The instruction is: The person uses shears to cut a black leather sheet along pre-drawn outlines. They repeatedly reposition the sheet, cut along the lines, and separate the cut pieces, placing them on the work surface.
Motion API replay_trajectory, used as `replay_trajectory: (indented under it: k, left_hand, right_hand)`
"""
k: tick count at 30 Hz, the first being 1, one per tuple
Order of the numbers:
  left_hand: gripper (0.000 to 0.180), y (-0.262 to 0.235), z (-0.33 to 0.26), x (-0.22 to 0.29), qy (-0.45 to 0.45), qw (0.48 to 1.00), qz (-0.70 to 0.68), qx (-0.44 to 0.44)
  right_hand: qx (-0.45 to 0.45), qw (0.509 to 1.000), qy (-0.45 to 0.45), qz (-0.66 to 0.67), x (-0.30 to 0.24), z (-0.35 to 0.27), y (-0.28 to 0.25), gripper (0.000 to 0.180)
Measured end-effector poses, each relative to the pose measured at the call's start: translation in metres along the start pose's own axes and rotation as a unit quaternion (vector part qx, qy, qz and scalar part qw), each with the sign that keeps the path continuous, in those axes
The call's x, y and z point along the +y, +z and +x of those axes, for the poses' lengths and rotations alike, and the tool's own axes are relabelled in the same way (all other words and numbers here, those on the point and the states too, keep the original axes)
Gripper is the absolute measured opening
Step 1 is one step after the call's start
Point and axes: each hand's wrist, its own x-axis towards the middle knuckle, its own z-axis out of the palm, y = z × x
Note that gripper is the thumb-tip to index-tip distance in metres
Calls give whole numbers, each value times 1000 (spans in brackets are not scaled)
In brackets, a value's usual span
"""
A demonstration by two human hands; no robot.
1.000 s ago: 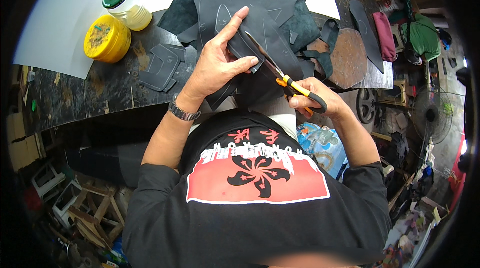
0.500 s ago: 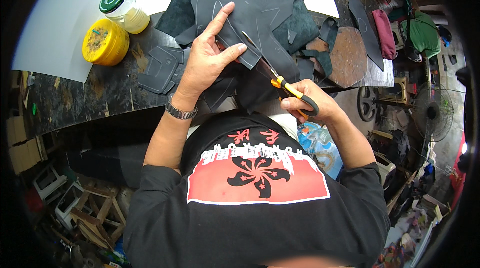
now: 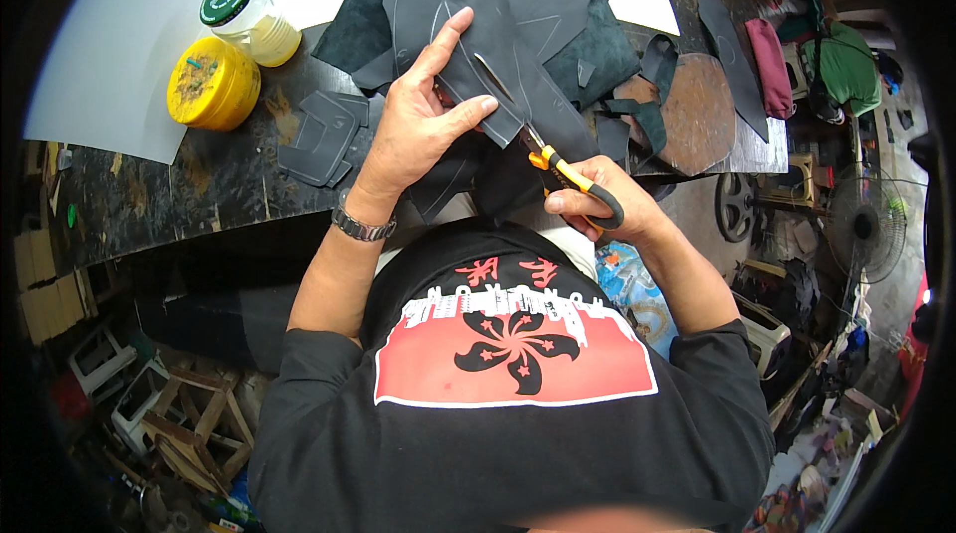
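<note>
Over the edge of the dark worktable point(image 3: 110, 196) hangs a white-lined black leather sheet point(image 3: 494, 27), apparently leaving its underside reachable. The left hand point(image 3: 420, 125) holds it, thumb and forefinger on top, seemingly for steadiness; the right hand point(image 3: 607, 196) grips yellow-and-black scissors point(image 3: 568, 172) against it.

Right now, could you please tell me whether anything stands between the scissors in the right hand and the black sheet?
Nothing visible does: the right hand holds the scissors, and one blade shows over the black sheet. The left hand holds the sheet left of that blade, not in between.
</note>
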Motion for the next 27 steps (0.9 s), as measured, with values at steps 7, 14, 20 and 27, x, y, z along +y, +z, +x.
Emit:
replay_trajectory:
  k: [7, 14, 20, 27]
  left_hand:
    - [66, -14, 2, 8, -37, 999, 26, 18]
    - [73, -13, -1, 8, -35, 999, 12, 11]
    - [73, -13, -3, 5, -20, 1000, 12, 21]
    - [74, -11, -6, 8, -11, 999, 26, 25]
  right_hand:
    - [-17, 1000, 0, 3, 4, 9, 5, 40]
    - [-26, 998, -29, 42, 5, 18, 10, 35]
    - [3, 1000, -7, 23, 5, 15, 19, 31]
    - [-15, 998, -15, 51, -2, 24, 24, 40]
